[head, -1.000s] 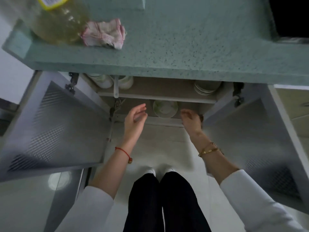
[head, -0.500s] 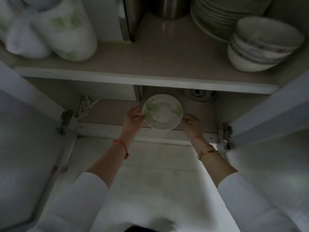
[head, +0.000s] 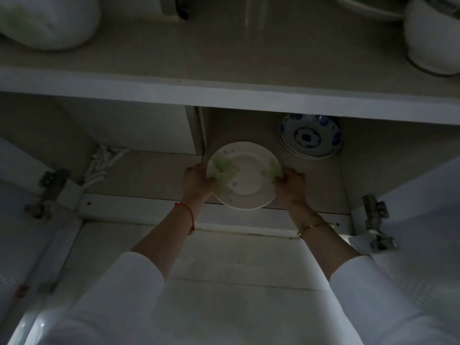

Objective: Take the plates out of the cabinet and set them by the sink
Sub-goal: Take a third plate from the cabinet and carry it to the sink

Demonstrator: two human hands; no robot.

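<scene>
A white plate with a green leaf pattern (head: 246,174) sits at the front of the cabinet's lower shelf (head: 154,170), over the shelf's front edge. My left hand (head: 195,181) grips its left rim and my right hand (head: 290,184) grips its right rim. Behind it to the right, blue-patterned white plates (head: 310,136) lie stacked at the back of the same shelf, partly hidden by the upper shelf board.
The upper shelf (head: 224,63) carries a white pot with green marks (head: 47,18) at the left and a white bowl (head: 433,36) at the right. Both cabinet doors stand open, with hinges at the left (head: 47,188) and the right (head: 374,220). The cabinet is dim.
A second ago both hands were reaching in below the countertop. The view has dropped into the cabinet, and both hands now hold the green-patterned plate, drawn a little forward.
</scene>
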